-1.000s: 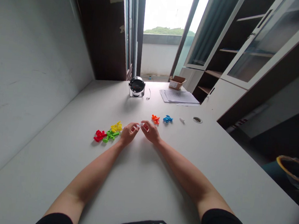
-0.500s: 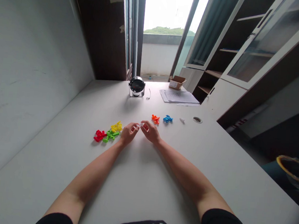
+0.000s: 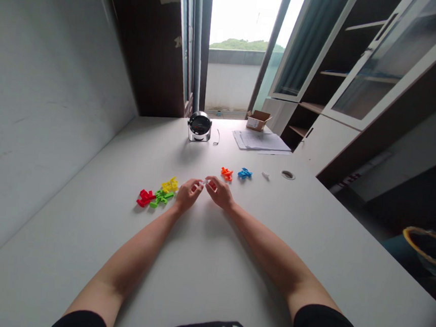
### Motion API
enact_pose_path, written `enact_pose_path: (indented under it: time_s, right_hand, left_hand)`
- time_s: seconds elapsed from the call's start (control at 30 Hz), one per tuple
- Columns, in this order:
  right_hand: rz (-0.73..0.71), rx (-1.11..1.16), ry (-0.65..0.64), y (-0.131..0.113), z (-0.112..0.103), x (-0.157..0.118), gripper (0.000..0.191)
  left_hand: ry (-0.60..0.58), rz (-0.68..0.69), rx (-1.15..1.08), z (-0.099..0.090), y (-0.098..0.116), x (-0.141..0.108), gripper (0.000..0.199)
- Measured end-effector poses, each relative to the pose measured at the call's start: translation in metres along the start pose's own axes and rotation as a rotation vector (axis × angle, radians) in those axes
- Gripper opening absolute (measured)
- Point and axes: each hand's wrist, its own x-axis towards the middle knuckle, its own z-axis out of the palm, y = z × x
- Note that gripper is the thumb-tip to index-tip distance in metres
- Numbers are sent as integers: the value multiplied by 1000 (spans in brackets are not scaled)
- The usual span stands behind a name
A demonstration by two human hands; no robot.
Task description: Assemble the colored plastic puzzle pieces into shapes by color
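- White plastic bit point(image 3: 203, 182) is held between both hands, right at the fingertips. Some red is seen just beside it, but it's too small here for the exact shape to be made out.
- Left hand point(image 3: 188, 194) and right hand point(image 3: 220, 193) are brought close together, with the fingertips point(image 3: 209, 179) pinched in on the bit from either side. The other fingers look curled in, not spread.
- Its long axis seems to run roughly left to right across the gap between the hands. Which way its ends point can't really be told.
- Yellow plastic pieces point(image 3: 170, 184), green plastic pieces point(image 3: 161, 198) and red plastic pieces point(image 3: 144, 198) are bunched just left of the left hand on the white desk point(image 3: 209, 264).
- Orange plastic piece point(image 3: 227, 173) and blue plastic piece point(image 3: 245, 173) are lying beyond the right hand, with a small white piece point(image 3: 265, 175) further right.
- Round metal gadget point(image 3: 199, 126), papers point(image 3: 261, 141) and an open cardboard box point(image 3: 258, 120) are placed at the far end of the desk.
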Motion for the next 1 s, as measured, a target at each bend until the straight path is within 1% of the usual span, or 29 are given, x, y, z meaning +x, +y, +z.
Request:
enact_pose_path:
  time_s: [0.17, 0.4, 1.0]
  right_hand:
    - [-1, 2, 1, 0, 0, 0, 25]
    - [-2, -2, 1, 1, 1, 0, 23]
    - [12, -54, -1, -3, 0, 0, 25]
  left_hand:
    - [9, 17, 0, 0, 0, 0, 26]
    - [26, 8, -3, 1, 0, -1, 25]
    - [4, -5, 37, 1, 2, -1, 20]
